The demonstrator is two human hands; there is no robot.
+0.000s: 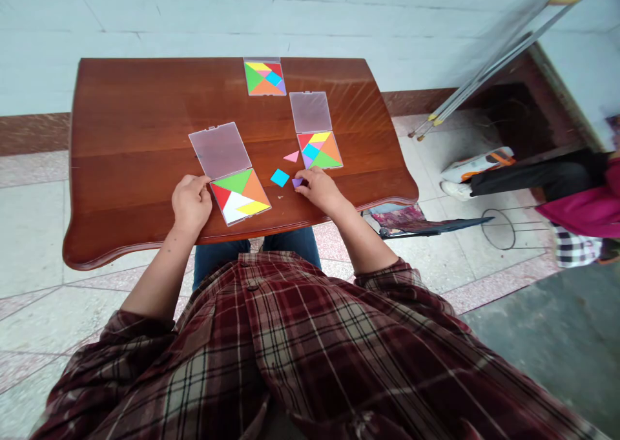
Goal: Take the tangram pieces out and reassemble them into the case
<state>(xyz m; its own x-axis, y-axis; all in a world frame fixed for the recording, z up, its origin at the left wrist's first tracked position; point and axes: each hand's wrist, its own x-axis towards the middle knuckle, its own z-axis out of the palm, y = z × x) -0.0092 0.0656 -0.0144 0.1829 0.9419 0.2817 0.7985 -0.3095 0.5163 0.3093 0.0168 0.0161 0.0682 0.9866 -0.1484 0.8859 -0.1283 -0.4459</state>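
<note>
My left hand [191,202] is closed, with its thumb and forefinger at the left hinge corner of an opened tangram case [230,220]. Green, orange, red and yellow pieces lie in that case, and part of its white base shows. Between the fingertips of my right hand [320,188] is a small purple triangle piece [297,183], partly covered by the fingers. Just left of it a blue square piece [279,178] lies loose on the wood. A pink triangle piece [291,157] rests a little farther back.
A second open tangram case [320,150], filled with pieces, lies beyond my right hand. Another full case [265,78] is at the back edge of the brown table [130,143]. To the right are a folding chair [402,220], crutches [465,91] and a person's leg [513,174].
</note>
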